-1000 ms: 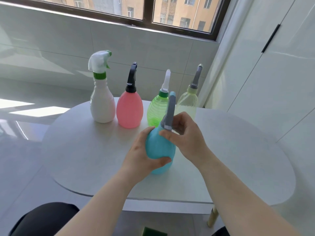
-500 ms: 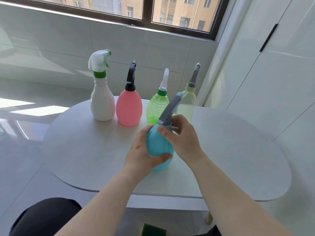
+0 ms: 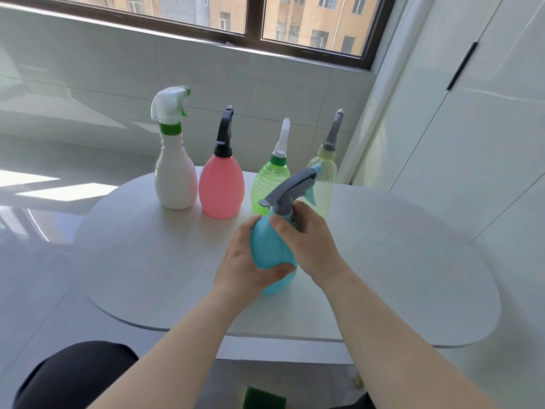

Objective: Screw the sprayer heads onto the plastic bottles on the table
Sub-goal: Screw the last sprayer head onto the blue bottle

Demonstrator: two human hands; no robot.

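The blue bottle (image 3: 269,249) stands upright on a pale oval table (image 3: 147,261) in a tiled room, with a dark-framed window (image 3: 253,16) far behind it. The left hand (image 3: 244,261) wraps its body and the right hand (image 3: 309,243) curls round the collar below its gray sprayer head (image 3: 290,187). Behind it stand a white bottle (image 3: 175,178), a pink bottle (image 3: 221,190), a green bottle (image 3: 267,184) and a pale yellow bottle (image 3: 324,175), each topped with a sprayer. Their contents cannot be told.
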